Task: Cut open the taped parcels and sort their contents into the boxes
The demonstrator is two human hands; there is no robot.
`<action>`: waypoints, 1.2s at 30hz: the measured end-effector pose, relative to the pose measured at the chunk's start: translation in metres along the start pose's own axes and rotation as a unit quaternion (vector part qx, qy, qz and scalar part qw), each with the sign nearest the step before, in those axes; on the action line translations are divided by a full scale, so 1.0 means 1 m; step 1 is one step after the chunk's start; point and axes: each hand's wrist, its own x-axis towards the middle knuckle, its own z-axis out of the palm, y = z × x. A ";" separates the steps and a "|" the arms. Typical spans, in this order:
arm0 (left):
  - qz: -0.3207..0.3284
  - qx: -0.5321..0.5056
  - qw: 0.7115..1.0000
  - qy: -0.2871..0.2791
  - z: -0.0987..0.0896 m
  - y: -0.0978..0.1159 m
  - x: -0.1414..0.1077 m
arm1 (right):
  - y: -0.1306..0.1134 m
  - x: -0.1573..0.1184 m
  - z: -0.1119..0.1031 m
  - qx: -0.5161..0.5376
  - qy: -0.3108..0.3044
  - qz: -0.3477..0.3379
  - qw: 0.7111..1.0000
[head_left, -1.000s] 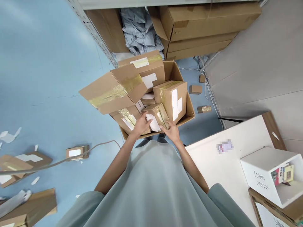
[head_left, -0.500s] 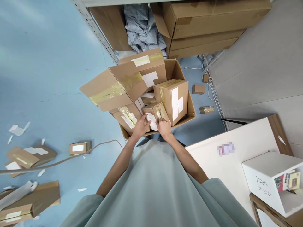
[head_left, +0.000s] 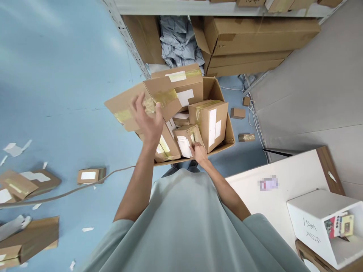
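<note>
A large open carton (head_left: 214, 88) stands in front of me, packed with several taped boxes. My right hand (head_left: 199, 153) is closed on the near edge of a small labelled box (head_left: 185, 132) inside it. Beside that box on the right is a bigger taped box (head_left: 221, 113). My left hand (head_left: 149, 119) is raised over the left side, fingers spread and slightly blurred, holding nothing. Just behind it is an opened-out cardboard box (head_left: 163, 92) with yellowish tape, resting on the pile; whether my fingers touch it is unclear.
A metal shelf (head_left: 181, 8) with large cartons (head_left: 263, 36) and grey bags (head_left: 180, 45) is ahead. Small boxes (head_left: 237, 113) lie on the floor at right. A white table (head_left: 252, 192) holds a white bin (head_left: 320, 211). Boxes, paper scraps and a cable (head_left: 70, 192) lie left.
My left hand has left the small box and moved up and left, its fingers spreading. My right hand stays at the small box. The view has shifted slightly.
</note>
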 end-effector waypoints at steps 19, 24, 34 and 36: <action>0.142 0.064 0.943 -0.294 0.016 0.038 -0.009 | 0.018 0.000 -0.027 0.243 0.184 -0.051 0.951; 0.211 0.066 0.905 -0.363 0.018 0.061 -0.054 | 0.013 0.007 -0.070 0.344 0.304 -0.084 0.885; 0.274 0.149 0.847 -0.430 0.026 0.054 -0.104 | -0.030 0.021 -0.124 0.233 0.282 -0.206 0.908; 0.282 0.143 0.832 -0.455 0.027 0.050 -0.112 | -0.041 0.026 -0.123 0.205 0.268 -0.200 0.920</action>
